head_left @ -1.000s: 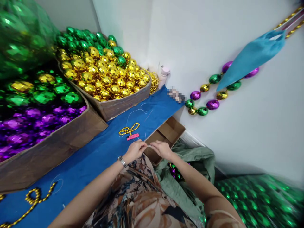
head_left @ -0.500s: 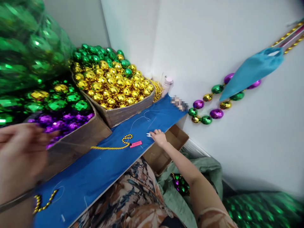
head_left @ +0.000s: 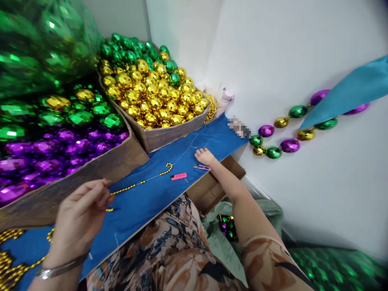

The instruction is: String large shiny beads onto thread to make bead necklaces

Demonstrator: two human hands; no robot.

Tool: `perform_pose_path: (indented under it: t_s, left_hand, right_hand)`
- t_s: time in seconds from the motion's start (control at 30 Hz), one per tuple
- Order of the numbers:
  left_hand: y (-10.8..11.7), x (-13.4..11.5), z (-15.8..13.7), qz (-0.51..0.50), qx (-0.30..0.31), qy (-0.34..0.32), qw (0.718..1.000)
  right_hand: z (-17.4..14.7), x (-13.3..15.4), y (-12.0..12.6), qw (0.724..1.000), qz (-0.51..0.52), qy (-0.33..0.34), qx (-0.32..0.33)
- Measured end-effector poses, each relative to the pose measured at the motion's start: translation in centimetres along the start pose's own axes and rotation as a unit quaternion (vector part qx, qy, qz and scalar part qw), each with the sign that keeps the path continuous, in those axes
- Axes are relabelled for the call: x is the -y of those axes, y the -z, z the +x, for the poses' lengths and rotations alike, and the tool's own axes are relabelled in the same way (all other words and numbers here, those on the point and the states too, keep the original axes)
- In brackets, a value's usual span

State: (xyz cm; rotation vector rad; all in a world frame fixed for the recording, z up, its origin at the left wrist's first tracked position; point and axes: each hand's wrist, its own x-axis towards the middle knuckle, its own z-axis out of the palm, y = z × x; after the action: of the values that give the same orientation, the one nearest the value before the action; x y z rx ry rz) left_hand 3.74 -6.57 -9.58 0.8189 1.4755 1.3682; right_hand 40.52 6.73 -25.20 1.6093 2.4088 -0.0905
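Note:
My left hand (head_left: 83,208) is closed in a pinch above the blue cloth, in front of the purple baubles. A strand of small gold beads (head_left: 123,190) runs to its fingers; the exact grip is hidden. Bare thread shows between some beads, and the strand's far end curls into a hook. From there a pale thread (head_left: 183,152) leads to my right hand (head_left: 204,156), whose fingers are closed on it near the cloth. Thread snips (head_left: 201,166) with pinkish handles lie just below my right hand, blades pointing left. A pink lighter (head_left: 178,176) rests nearby.
Open cardboard boxes hold gold and green baubles (head_left: 154,101) and purple ones (head_left: 47,165). More gold beads (head_left: 12,258) lie at lower left. A pink bottle (head_left: 224,101) stands at the back. A bauble necklace (head_left: 290,146) hangs on the wall. Below is an open box (head_left: 209,188).
My left hand has moved right and down into clearer view. My right hand has left the snips on the cloth and gripped the thread. Gaps now show between the strand's beads.

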Motion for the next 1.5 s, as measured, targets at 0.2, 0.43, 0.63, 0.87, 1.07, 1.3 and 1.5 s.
perform_pose_path:
  t_s: [0.2, 0.43, 0.63, 0.87, 1.07, 1.3, 1.5]
  left_hand:
    - [-0.9, 5.2, -1.6, -0.083, 0.076, 0.117, 0.987]
    - [-0.8, 7.3, -3.0, -0.126, 0.071, 0.094, 0.985]
    - [-0.2, 8.1, -3.4, -0.122, 0.089, 0.073, 0.986]
    - [0.3, 8.1, -3.6, -0.095, 0.087, 0.028, 0.991]
    - [0.6, 8.4, -3.9, -0.073, 0.095, 0.014, 0.993]
    - [0.4, 8.0, -4.4, -0.063, 0.145, 0.060, 0.986]
    - [0.6, 7.4, -4.9, -0.048, 0.181, 0.084, 0.979]
  right_hand:
    - [-1.9, 4.2, 4.1, 0.995, 0.046, 0.011, -0.092]
    - [-8.5, 16.5, 8.7, 0.882, 0.358, 0.167, -0.256]
    - [-10.1, 20.4, 9.6, 0.837, 0.434, 0.199, -0.268]
    - [-10.5, 21.2, 9.5, 0.853, 0.399, 0.188, -0.280]
    - [-10.5, 21.8, 9.8, 0.839, 0.441, 0.158, -0.278]
    - [-9.3, 23.0, 10.1, 0.802, 0.497, 0.183, -0.277]
    - [-8.9, 22.9, 10.1, 0.816, 0.471, 0.183, -0.282]
